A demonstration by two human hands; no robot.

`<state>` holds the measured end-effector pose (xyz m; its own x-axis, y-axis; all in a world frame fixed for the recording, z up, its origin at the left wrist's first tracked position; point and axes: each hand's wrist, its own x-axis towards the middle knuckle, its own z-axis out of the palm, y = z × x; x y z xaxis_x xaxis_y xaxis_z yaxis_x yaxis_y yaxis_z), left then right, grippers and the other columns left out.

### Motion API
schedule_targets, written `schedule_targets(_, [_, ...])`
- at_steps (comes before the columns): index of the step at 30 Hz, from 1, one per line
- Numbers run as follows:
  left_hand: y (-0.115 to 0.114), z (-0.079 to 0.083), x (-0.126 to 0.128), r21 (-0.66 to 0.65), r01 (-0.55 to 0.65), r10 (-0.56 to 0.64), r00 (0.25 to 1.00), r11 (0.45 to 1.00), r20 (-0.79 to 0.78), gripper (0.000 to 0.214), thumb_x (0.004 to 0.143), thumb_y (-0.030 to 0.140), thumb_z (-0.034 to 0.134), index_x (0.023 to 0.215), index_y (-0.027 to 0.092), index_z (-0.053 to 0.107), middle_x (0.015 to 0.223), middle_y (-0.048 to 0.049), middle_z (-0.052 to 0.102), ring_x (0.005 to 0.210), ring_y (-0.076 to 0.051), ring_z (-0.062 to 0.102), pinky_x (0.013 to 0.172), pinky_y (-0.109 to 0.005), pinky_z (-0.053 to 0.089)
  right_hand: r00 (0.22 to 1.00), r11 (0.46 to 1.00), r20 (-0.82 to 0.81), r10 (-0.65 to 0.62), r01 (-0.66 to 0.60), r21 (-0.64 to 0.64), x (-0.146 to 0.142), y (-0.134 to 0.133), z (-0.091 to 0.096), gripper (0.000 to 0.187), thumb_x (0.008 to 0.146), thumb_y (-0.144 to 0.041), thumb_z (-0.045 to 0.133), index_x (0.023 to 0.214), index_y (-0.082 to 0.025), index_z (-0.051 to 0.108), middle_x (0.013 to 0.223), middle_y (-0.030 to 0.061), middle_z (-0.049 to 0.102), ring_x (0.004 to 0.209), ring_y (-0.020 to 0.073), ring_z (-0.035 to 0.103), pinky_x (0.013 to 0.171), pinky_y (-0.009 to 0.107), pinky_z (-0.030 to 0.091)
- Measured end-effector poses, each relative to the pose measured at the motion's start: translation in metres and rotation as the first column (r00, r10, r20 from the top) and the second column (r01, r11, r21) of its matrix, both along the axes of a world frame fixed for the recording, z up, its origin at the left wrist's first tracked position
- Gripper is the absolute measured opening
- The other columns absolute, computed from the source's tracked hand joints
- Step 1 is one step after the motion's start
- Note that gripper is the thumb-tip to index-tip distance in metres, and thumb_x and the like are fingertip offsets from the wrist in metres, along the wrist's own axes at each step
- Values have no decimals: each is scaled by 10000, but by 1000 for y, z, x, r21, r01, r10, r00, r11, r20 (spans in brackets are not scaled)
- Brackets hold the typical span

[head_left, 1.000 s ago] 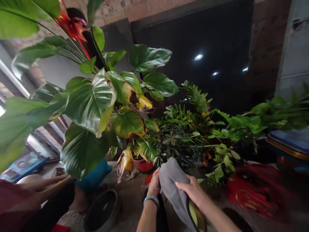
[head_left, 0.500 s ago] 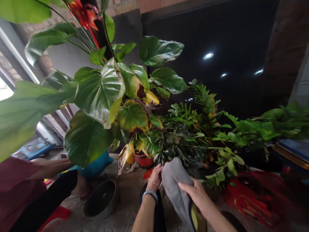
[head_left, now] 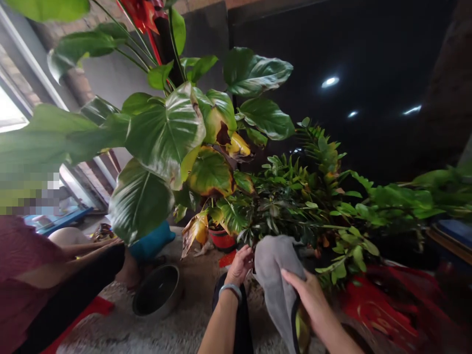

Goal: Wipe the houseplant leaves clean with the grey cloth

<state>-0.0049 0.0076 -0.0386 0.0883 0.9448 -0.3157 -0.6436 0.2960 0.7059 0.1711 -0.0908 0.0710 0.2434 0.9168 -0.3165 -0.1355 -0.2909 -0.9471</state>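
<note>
A grey cloth (head_left: 275, 278) hangs at the bottom centre, draped over a yellow-green leaf (head_left: 301, 328). My right hand (head_left: 311, 300) presses the cloth from the right, fingers closed on it. My left hand (head_left: 239, 265), a pale bangle on its wrist, pinches the cloth's upper left edge. Just behind the cloth stands a bushy plant with small dark leaflets (head_left: 283, 206). A big-leaved plant (head_left: 165, 142) with yellowing, brown-edged leaves rises from a red pot (head_left: 221, 240).
A person in a dark red top (head_left: 25, 280) sits at the left, arm stretched toward a teal pot (head_left: 151, 243). A dark metal bowl (head_left: 157, 295) rests on the concrete floor. Red fabric (head_left: 379, 305) lies at the right. A dark panel fills the background.
The view has shifted so the plants sit further right and the seated person shows more. Both hands stay on the cloth, which has drifted slightly right.
</note>
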Motion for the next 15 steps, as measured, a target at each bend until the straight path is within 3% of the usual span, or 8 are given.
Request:
schedule_targets(2, [1,-3,0,11,-19,18,999,1000,37,323,501,284,882,683,184,635,659,7,689,656,-174,615,703,-309,462,998,997,-36,59,-60,-49,5,-18,-7,357,475,-463,780,701,-187,764,724,91,788,853,372,734,753,407,561])
schedule_targets(4, [2,-5,2,8,-19,18,998,1000,67,287,576,329,851,723,176,659,703,-19,702,674,-184,617,717,-326,461,992,994,-75,104,-105,-15,13,-23,7,354,523,-473,780,727,-184,774,679,74,775,816,354,738,735,397,560])
schedule_targets(8, [2,-2,3,-17,-6,7,998,1000,69,233,730,389,754,717,183,644,718,-31,678,699,-199,618,717,-347,450,996,986,-90,6,10,168,26,6,57,411,479,-452,829,775,-171,785,725,81,784,854,353,729,768,400,556])
schedule_targets(10, [2,0,3,-30,-2,4,999,1000,51,231,738,387,758,739,185,645,737,-26,672,707,-196,625,713,-338,445,989,969,-118,-86,110,221,27,24,68,424,450,-434,832,778,-170,782,789,93,797,877,354,725,784,402,553])
schedule_targets(12, [2,1,2,-39,-3,5,999,999,35,246,713,375,791,771,179,655,749,-25,672,701,-186,624,700,-321,440,982,970,-146,-121,148,192,23,31,60,423,435,-430,828,763,-169,772,782,98,796,861,353,725,769,406,555])
schedule_targets(15, [2,1,1,-27,-18,19,999,999,29,297,660,382,835,759,170,652,718,-22,667,673,-171,611,671,-303,437,985,994,-145,-89,98,51,15,15,24,410,413,-437,831,712,-167,758,701,96,780,802,352,731,704,398,559])
